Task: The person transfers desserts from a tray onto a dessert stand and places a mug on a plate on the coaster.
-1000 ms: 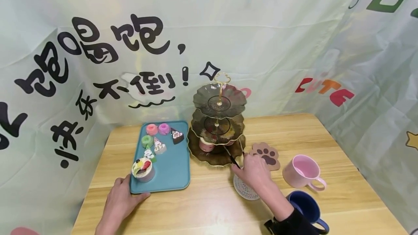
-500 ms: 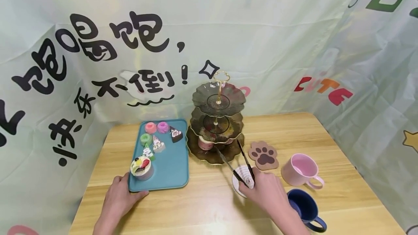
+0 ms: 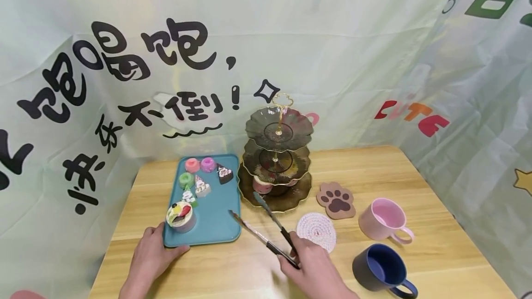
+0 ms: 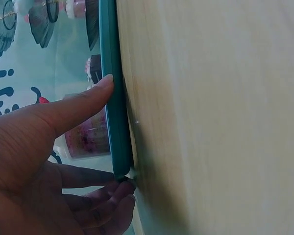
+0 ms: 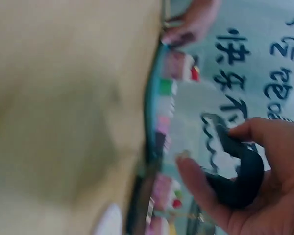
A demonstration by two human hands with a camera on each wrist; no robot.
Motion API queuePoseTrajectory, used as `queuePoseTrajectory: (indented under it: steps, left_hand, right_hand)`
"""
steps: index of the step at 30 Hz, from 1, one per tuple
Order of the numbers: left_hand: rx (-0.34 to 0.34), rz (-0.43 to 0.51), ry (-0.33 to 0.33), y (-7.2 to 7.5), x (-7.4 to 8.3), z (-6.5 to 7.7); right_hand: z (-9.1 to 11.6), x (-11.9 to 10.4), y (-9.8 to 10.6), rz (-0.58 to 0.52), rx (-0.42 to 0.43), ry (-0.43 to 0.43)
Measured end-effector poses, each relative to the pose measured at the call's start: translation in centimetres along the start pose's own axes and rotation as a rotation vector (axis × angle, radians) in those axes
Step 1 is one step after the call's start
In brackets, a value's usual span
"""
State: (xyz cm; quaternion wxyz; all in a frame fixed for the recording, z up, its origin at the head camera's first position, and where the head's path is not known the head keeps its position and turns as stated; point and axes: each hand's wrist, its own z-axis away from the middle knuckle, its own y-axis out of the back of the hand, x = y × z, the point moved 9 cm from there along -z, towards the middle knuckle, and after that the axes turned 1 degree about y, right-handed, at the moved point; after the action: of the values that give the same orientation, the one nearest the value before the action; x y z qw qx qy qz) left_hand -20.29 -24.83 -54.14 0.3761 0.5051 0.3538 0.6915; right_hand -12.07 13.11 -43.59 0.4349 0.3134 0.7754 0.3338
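My left hand (image 3: 150,256) holds the near left corner of a blue tray (image 3: 220,234); in the left wrist view the thumb lies on the rim and the fingers bend round the corner. On the tray sit a fruit-topped cup cake (image 3: 181,216), small toy donuts (image 3: 192,165) and cake slices (image 3: 202,187). My right hand (image 3: 313,266) grips a pair of tongs (image 3: 250,229) by its black handles. The tong tips are spread apart, with nothing between them. One tip is near the tray's right edge, the other before the three-tier stand (image 3: 279,130).
Pink cakes (image 3: 262,185) stand on the stand's bottom tier, partly hidden by the tier above. To the right lie a round woven coaster (image 3: 317,232) and a paw-shaped coaster (image 3: 336,200). Beyond them are a pink mug (image 3: 382,218) and a dark blue mug (image 3: 379,267). A printed cloth hangs behind.
My right hand has drawn the tongs back from the stand's bottom tier and swung them left toward the tray, uncovering the woven coaster. The left hand stays at the tray corner.
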Motion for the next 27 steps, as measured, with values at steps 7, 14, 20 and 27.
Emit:
queuePoseTrajectory:
  steps: [7, 14, 20, 27]
  left_hand:
    - [0.007, 0.001, -0.004, 0.0, -0.1, 0.0]
    - [0.015, 0.007, -0.006, 0.0, -0.1, 0.0]
    - [0.034, 0.005, -0.019, 0.2, 0.2, 0.2]
    - [0.053, 0.003, -0.036, 0.3, 0.2, 0.4]
  right_hand:
    - [-0.8, -1.8, -3.8, -0.001, 0.007, 0.043]
    - [-2.4, -2.3, -8.2, -0.031, -0.158, 0.039]
    - [-3.6, -4.1, -10.4, -0.012, -0.206, 0.101]
    - [-5.4, -6.0, -11.4, 0.0, -0.194, 0.179]
